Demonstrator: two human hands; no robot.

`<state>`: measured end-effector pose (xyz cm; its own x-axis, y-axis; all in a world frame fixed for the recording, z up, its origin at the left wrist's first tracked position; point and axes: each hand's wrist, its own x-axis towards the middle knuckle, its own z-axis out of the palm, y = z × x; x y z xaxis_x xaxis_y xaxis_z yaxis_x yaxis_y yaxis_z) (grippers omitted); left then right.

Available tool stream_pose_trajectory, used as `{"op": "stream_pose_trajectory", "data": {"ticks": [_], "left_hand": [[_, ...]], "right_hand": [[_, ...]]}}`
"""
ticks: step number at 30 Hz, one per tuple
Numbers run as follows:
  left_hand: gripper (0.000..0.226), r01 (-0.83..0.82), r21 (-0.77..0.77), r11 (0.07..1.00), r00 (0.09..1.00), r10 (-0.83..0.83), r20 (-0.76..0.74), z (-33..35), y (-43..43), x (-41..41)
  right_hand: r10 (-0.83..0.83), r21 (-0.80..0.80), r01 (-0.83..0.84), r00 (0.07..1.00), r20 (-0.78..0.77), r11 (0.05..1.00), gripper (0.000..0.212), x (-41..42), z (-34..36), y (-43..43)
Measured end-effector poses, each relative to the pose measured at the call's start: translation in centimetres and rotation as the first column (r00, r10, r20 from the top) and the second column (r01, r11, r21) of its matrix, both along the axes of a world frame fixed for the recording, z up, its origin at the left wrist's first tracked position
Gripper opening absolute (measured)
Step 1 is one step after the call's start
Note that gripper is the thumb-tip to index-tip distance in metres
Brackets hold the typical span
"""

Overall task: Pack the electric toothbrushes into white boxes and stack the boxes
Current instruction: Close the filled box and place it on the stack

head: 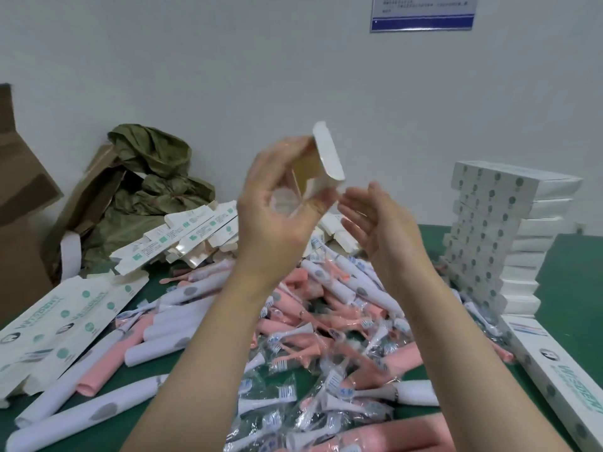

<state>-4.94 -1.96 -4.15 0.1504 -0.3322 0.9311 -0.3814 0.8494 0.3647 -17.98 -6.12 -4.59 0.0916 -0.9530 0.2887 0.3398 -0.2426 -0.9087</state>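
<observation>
My left hand [277, 207] grips a white box [326, 164] held up end-on, its flap standing open and a toothbrush's round end showing in the mouth. My right hand [378, 223] hovers beside the box with fingers relaxed, holding nothing. Below them a heap of pink and white electric toothbrushes [326, 308] and bagged brush heads [293, 386] covers the green table [574, 262]. A tall stack of packed white boxes [496, 236] stands at the right.
Flat unfolded boxes [65, 324] lie at the left, and more folded ones [182, 236] behind the heap. A brown carton [23, 197] and crumpled green wrapping [153, 184] sit at the back left. One long box [561, 373] lies at the right edge.
</observation>
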Motion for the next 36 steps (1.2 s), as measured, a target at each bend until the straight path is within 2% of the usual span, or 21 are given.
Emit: {"op": "stream_pose_trajectory", "data": {"ticks": [2, 6, 9, 12, 15, 18, 22, 24, 26, 28, 31, 33, 36], "left_hand": [[0.041, -0.152, 0.027, 0.988, 0.98, 0.148, 0.132, -1.5, -0.5, -0.6], [0.033, -0.141, 0.132, 0.981, 0.975, 0.114, 0.191, -4.7, -0.8, -0.7], [0.033, -0.128, 0.224, 0.966, 0.972, 0.077, 0.22, -6.1, -0.4, -1.2], [0.04, -0.09, 0.237, 0.967, 0.969, 0.03, 0.247, -6.9, 0.2, -0.7], [0.053, -0.059, 0.287, 0.956, 0.97, -0.012, 0.241, -7.5, 0.8, -0.2], [0.043, -0.101, 0.249, 0.963, 0.974, 0.045, 0.221, -7.9, 0.9, -0.6], [0.036, -0.152, 0.214, 0.965, 0.952, 0.084, 0.295, -8.2, 0.5, -0.3], [0.043, -0.198, 0.231, 0.953, 0.912, 0.093, 0.399, -8.5, 0.2, 0.0], [0.069, -0.256, 0.283, 0.924, 0.874, 0.097, 0.475, -8.9, -0.1, 0.0], [0.083, -0.269, 0.306, 0.913, 0.88, 0.105, 0.463, -9.2, -0.4, 0.0], [0.065, -0.22, 0.296, 0.929, 0.929, 0.107, 0.356, -9.0, -0.3, 0.1], [0.06, -0.199, 0.276, 0.94, 0.948, 0.113, 0.297, -8.8, 0.0, 0.0], [0.061, -0.224, 0.204, 0.953, 0.948, 0.164, 0.274, -8.9, 0.2, -0.4]], "right_hand": [[0.081, -0.101, -0.076, 0.996, 0.045, 0.992, 0.039, 0.4, 0.8, 1.0], [0.033, -0.232, -0.071, 0.986, -0.164, 0.97, 0.03, 0.7, -1.8, 2.6], [0.021, -0.232, -0.05, 0.992, -0.123, 0.971, 0.028, 0.5, -4.4, 3.2], [0.015, -0.264, -0.055, 0.988, -0.151, 0.963, 0.029, 0.3, -5.5, 3.3], [-0.039, -0.305, -0.019, 0.982, -0.183, 0.952, 0.04, 0.1, -6.3, 3.8], [-0.076, -0.334, 0.01, 0.98, -0.183, 0.942, 0.04, 0.6, -7.0, 4.3], [-0.102, -0.309, 0.047, 0.981, -0.164, 0.95, 0.037, 1.0, -7.3, 4.2], [-0.099, -0.265, 0.063, 0.988, -0.122, 0.962, 0.03, 0.8, -7.2, 3.9], [-0.135, -0.273, 0.096, 0.982, -0.13, 0.957, 0.027, 0.5, -7.1, 3.7], [-0.147, -0.268, 0.108, 0.981, -0.13, 0.957, 0.028, 0.2, -7.1, 3.5], [-0.127, -0.288, 0.085, 0.983, -0.131, 0.954, 0.029, 0.1, -7.1, 3.7], [-0.212, -0.392, 0.118, 0.955, -0.206, 0.912, 0.032, 0.2, -7.3, 4.1], [-0.404, -0.561, 0.178, 0.862, -0.307, 0.808, 0.039, 0.5, -7.8, 4.4]]}}
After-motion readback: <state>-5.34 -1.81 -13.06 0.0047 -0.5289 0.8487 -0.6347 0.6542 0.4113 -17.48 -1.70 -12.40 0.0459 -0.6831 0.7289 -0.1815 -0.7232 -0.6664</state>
